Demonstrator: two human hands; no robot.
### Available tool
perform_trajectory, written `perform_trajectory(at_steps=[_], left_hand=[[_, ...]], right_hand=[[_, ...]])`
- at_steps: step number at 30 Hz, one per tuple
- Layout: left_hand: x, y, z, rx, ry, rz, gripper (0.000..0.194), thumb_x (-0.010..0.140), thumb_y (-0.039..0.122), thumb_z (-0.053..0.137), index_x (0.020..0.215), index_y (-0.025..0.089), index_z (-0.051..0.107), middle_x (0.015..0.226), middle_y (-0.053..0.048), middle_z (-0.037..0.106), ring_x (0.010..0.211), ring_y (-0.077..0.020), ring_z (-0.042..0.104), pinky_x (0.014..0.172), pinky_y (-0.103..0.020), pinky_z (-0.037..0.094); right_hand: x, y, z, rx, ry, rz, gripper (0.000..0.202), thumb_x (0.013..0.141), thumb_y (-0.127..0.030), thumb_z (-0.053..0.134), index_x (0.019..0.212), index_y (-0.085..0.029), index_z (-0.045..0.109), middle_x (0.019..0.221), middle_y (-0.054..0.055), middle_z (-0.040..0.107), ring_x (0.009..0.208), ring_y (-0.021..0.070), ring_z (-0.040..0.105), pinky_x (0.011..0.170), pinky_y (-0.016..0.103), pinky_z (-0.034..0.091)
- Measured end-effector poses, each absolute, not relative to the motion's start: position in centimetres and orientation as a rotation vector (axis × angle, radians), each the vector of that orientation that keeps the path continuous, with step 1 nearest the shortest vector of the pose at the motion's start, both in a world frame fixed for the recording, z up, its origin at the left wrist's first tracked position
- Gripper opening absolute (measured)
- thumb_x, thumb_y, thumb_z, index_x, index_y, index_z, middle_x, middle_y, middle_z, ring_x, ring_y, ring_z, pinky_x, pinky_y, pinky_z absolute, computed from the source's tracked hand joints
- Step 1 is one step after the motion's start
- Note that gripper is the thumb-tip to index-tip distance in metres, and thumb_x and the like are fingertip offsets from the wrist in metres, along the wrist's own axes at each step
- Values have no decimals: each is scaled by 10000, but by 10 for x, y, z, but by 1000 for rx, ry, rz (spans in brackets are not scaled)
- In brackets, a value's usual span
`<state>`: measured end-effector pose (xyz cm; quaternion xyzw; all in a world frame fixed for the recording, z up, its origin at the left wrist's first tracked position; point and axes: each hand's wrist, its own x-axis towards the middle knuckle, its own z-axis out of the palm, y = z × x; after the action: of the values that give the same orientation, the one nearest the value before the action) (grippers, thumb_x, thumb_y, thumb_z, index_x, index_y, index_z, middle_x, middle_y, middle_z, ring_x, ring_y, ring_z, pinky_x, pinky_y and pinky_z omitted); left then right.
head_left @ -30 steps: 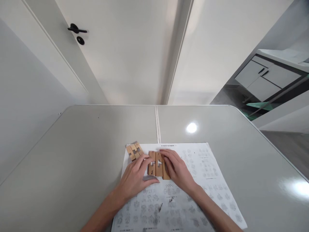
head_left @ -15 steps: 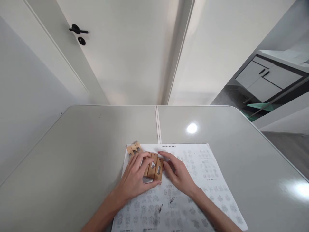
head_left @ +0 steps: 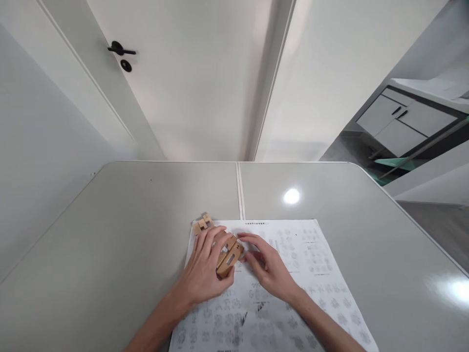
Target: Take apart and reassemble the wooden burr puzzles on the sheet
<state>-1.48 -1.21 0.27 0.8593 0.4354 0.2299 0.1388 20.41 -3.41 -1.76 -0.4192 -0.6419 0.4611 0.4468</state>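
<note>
Several wooden puzzle blocks with cut-out notches lie side by side under my hands. The nearest wooden block (head_left: 230, 259) carries a printed 2 and a slot, and lies at a slant. My left hand (head_left: 207, 264) is closed over the blocks, its fingers across their tops and its thumb at their near end, covering part of them. My right hand (head_left: 269, 266) is at their right end, index finger and thumb apart beside the corner of the block marked 2; it does not grip it. Beyond my left fingers sits another notched wooden piece (head_left: 202, 223).
Beneath the blocks lies a large white printed sheet (head_left: 304, 274) with rows of small diagrams. It rests on a glossy grey table (head_left: 128, 234) with a seam down the middle. A white door with a black handle (head_left: 120, 49) stands beyond, and a white cabinet (head_left: 406, 115) at the right.
The block marked 2 and the one beside it have turned from nearly upright in view to a slant, their near ends shifting left. My left thumb has moved left with them.
</note>
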Motion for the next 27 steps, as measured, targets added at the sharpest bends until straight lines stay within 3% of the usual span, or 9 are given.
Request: perform_trajectory(at_steps=[5, 9, 12, 15, 17, 20, 24, 27], left_hand=[[-17, -11, 5, 2471, 1261, 675, 747, 759, 143, 666, 1464, 261, 450, 1508, -144, 497, 1414, -389, 457, 1169, -582, 434], [-18, -10, 7, 2442, 1255, 730, 691, 801, 226, 710, 1446, 266, 466, 1480, -149, 509, 1405, -393, 465, 1164, -594, 436], [-20, -6, 5, 2358, 1376, 903, 491, 914, 299, 690, 1371, 269, 515, 1421, -145, 550, 1365, -364, 504, 1153, -576, 444], [-27, 4, 0, 2197, 1570, 1113, 244, 1011, 294, 594, 1252, 263, 566, 1331, -123, 599, 1296, -315, 549, 1112, -524, 476], [-34, 13, -4, 2079, 1665, 1201, 184, 1037, 323, 561, 1207, 258, 584, 1295, -113, 620, 1276, -302, 556, 1115, -515, 469], [-45, 23, -10, 1840, 1769, 1241, 208, 1048, 398, 539, 1179, 253, 609, 1278, -105, 635, 1271, -297, 568, 1105, -499, 475], [-51, 28, -17, 1620, 1798, 1207, 286, 1046, 463, 530, 1210, 241, 604, 1288, -113, 638, 1166, -279, 641, 933, -428, 566], [-50, 27, -20, 1679, 1774, 1206, 278, 1036, 450, 548, 1203, 235, 607, 1292, -115, 628, 1164, -273, 647, 965, -432, 552]], right_hand=[[205, -33, -23, -1072, -1546, 1106, 265, 1085, -297, 461, 1302, -283, 612, 1441, 144, 617, 1063, 246, 731, 811, 384, 679], [207, -33, -26, -1145, -1499, 1055, 232, 1085, -335, 467, 1203, -256, 650, 1336, 144, 675, 854, 211, 728, 737, 361, 662], [209, -32, -26, -1228, -1445, 1041, 246, 1082, -371, 471, 1108, -232, 672, 1184, 125, 722, 689, 175, 668, 656, 325, 615], [211, -32, -26, -1300, -1401, 1056, 266, 1077, -396, 481, 1067, -219, 679, 1044, 97, 736, 658, 172, 639, 591, 291, 549], [212, -33, -25, -1324, -1392, 1064, 275, 1075, -402, 485, 1047, -214, 684, 978, 86, 731, 659, 175, 628, 579, 284, 517], [212, -33, -24, -1332, -1397, 1075, 282, 1076, -392, 481, 1008, -214, 689, 894, 68, 708, 650, 174, 608, 571, 282, 485], [211, -34, -22, -1325, -1412, 1075, 295, 1078, -372, 464, 973, -219, 693, 831, 48, 684, 621, 167, 573, 545, 272, 449], [211, -33, -22, -1331, -1423, 1078, 286, 1076, -354, 467, 965, -223, 697, 831, 42, 689, 634, 169, 571, 554, 271, 440]])
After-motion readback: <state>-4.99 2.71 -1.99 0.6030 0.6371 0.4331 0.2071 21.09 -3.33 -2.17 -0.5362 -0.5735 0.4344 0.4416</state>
